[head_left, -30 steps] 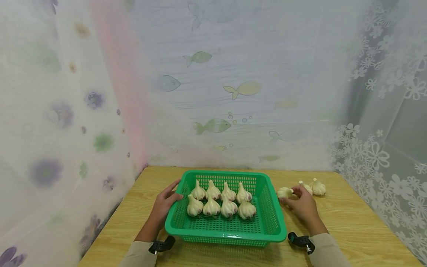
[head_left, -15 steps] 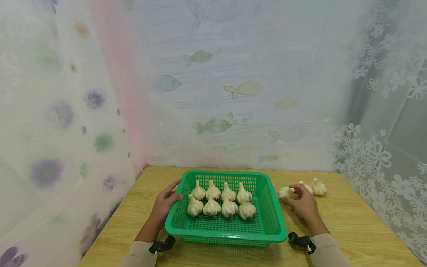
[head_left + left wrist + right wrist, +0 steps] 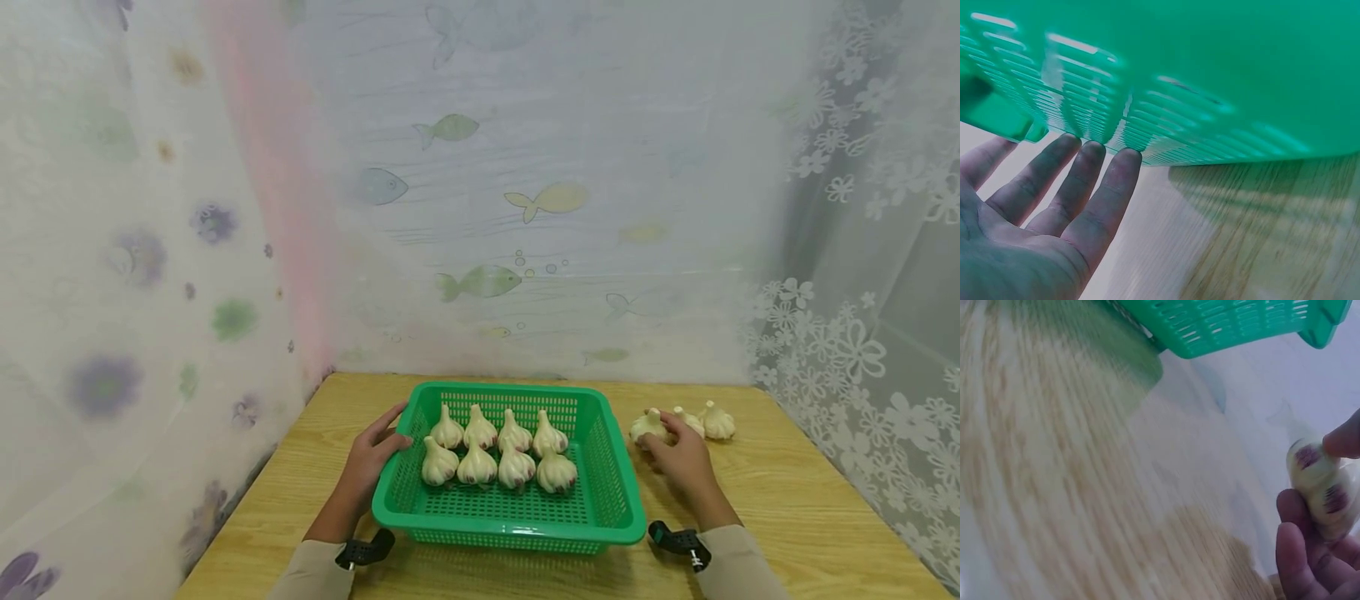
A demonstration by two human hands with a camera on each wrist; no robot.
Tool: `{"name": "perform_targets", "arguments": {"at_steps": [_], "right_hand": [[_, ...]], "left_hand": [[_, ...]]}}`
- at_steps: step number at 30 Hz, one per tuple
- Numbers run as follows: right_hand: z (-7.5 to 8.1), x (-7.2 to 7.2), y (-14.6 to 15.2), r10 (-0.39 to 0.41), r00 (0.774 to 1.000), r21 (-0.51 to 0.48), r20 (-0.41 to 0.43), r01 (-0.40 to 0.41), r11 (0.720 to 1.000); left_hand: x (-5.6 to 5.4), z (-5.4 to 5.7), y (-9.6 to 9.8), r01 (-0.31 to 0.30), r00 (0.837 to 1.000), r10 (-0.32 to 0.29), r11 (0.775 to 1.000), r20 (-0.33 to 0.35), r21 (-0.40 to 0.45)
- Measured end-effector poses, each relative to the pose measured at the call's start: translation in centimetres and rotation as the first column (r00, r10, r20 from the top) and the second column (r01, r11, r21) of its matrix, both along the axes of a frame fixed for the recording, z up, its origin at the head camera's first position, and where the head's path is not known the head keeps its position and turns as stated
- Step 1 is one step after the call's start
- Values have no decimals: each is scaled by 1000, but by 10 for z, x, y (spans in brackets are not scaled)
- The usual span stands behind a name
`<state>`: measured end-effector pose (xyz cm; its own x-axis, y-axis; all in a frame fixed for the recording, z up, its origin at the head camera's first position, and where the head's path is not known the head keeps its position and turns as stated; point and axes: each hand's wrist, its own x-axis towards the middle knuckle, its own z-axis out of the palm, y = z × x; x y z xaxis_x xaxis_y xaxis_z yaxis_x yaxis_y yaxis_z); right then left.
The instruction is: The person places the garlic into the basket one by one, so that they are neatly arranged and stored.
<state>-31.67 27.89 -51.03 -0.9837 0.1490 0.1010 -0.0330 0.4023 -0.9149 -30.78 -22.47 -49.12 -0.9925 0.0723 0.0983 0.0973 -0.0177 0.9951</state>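
Observation:
A green plastic basket [image 3: 510, 530] stands before me, with several pale garlic bulbs [image 3: 477, 465] in two rows, stems up. My left hand [image 3: 371, 454] holds its left side, thumb over the rim; in the left wrist view the fingers [image 3: 1088, 219] are nearly straight, their tips against the slotted outer wall. To the right of the basket, my right hand [image 3: 682, 458] pinches a garlic bulb [image 3: 647, 427], its stem pointing up. The right wrist view shows purple marks on this bulb [image 3: 1319, 487] between thumb and fingers. Two more bulbs [image 3: 718, 422] lie just beyond that hand, one partly hidden.
All of this is on a light wooden table [image 3: 270, 500]. A translucent curtain with fish prints [image 3: 480, 283] hangs behind its far edge, and patterned sheets close in both sides. A black wrist mount [image 3: 678, 542] sits on each forearm.
The garlic bulb in my right hand has turned from stem pointing right to stem up, shifting slightly right. The left hand and basket have stayed practically still.

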Motion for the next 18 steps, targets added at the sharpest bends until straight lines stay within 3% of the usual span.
{"name": "perform_targets", "arguments": {"at_steps": [11,18], "right_hand": [[4,1,1,6,995,62,-103,1,998],[26,6,-1,31,997,168,-77,-17,986]], "left_hand": [[2,3,2,-18,1000,18,1000,-7,3],[3,3,2,-34,999,34,999,-17,-17]]}}
